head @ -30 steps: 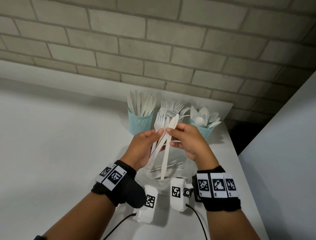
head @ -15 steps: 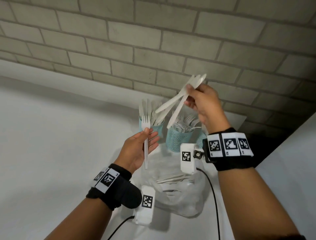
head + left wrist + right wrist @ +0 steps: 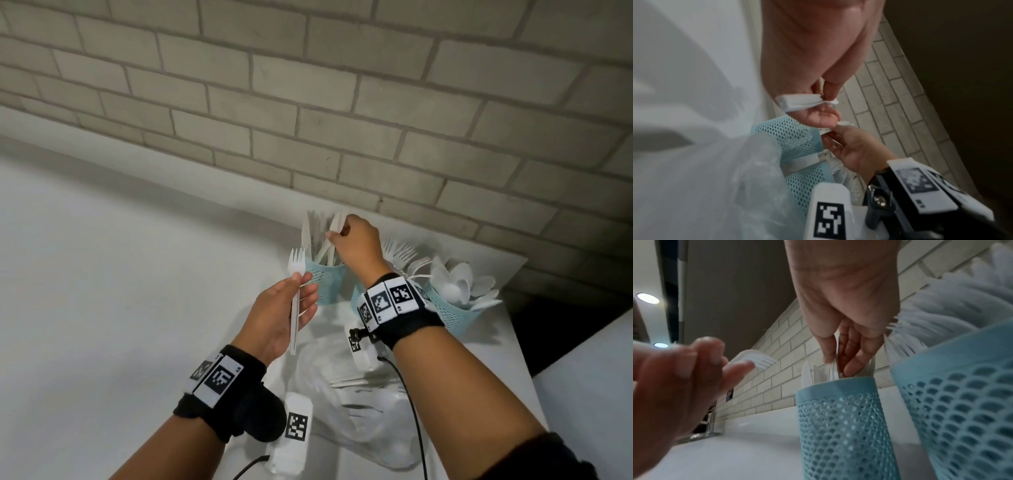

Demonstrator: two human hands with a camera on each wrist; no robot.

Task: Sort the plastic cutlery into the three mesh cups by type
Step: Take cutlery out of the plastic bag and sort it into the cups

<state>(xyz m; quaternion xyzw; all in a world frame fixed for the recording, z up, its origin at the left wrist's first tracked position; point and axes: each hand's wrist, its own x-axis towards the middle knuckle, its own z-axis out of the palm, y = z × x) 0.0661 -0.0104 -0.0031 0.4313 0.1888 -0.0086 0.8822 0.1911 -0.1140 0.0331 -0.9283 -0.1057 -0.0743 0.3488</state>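
Observation:
Three light-blue mesh cups stand by the brick wall. The left cup point(image 3: 327, 286) holds knives, the middle cup point(image 3: 357, 297) forks point(image 3: 401, 255), and the right cup point(image 3: 457, 317) spoons point(image 3: 457, 286). My right hand point(image 3: 337, 233) is over the left cup and pinches white knives point(image 3: 335, 224) whose lower ends are down inside it; the right wrist view shows these knives point(image 3: 836, 363) between the thumb and fingers above the cup rim point(image 3: 835, 384). My left hand point(image 3: 300, 285) holds one white fork point(image 3: 295, 308) upright just left of that cup.
A clear plastic bag point(image 3: 359, 407) with more white cutlery lies on the white counter point(image 3: 120, 291) in front of the cups, under my right forearm. The brick wall point(image 3: 308, 102) runs close behind the cups. The counter's right edge drops off beside the spoon cup.
My right hand has come down from above the cups and lowered the knives into the left cup. My left hand still holds the fork in about the same place.

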